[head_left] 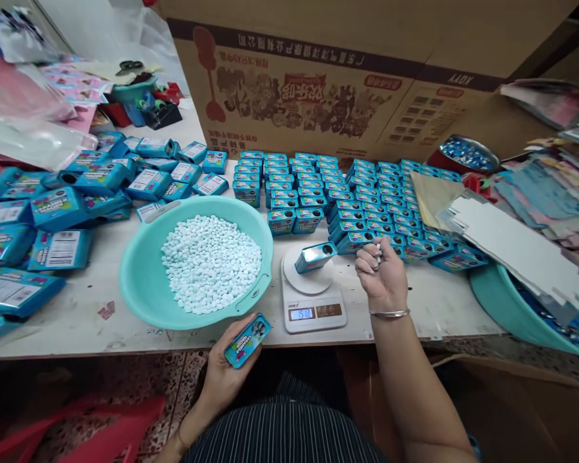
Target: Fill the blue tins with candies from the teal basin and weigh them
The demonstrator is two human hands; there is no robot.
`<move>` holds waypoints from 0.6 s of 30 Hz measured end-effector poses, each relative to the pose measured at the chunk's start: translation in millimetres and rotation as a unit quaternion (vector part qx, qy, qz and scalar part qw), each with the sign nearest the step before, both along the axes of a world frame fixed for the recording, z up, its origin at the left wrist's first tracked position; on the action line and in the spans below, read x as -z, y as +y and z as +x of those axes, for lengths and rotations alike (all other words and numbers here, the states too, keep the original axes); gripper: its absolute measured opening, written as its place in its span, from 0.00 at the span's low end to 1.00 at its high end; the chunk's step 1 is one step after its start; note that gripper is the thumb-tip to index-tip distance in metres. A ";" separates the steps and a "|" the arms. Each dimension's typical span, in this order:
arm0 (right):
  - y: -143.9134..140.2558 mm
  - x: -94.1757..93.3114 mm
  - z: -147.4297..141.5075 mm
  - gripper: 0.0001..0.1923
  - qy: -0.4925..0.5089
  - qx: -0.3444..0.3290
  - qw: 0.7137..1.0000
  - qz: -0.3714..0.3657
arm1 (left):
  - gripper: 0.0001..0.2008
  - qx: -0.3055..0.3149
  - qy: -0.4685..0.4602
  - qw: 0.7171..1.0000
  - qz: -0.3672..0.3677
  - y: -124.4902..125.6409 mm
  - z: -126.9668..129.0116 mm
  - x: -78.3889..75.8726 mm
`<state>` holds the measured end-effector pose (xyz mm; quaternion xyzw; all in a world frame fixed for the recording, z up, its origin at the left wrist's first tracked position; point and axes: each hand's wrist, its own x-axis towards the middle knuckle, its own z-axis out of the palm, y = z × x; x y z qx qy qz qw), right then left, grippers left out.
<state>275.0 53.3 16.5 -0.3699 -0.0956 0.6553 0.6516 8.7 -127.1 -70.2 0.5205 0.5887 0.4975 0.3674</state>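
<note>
My left hand [224, 373] holds a small blue tin [247, 340] flat in its palm, just below the table's front edge. My right hand [381, 273] is curled around a few white candy pieces [378, 249], beside a small white digital scale [312, 296]. Another blue tin [315, 256] lies tilted on the scale's round pan. A teal basin [139, 276] left of the scale holds a heap of white candies [211, 262].
Rows of blue tins [347, 193] fill the table behind the scale. Loose blue boxes [53, 212] lie piled at left. A large cardboard carton [367, 71] stands at the back. Flat white card [516, 251] rests on a teal tub [502, 308] at right.
</note>
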 end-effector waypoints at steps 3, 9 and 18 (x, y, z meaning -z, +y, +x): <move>10.2 -12.1 -9.2 0.14 -0.018 -0.003 1.000 0.003 | 0.20 -0.004 -0.020 0.999 -0.026 7.4 2.5 2.7; 26.3 -23.6 -30.3 0.17 -0.055 0.012 0.998 0.011 | 0.21 0.007 -0.029 0.999 -0.038 17.5 6.5 11.7; 38.4 -7.3 -56.5 0.19 -0.190 0.060 0.977 0.078 | 0.11 -0.039 -0.033 0.997 -0.060 25.2 10.2 13.7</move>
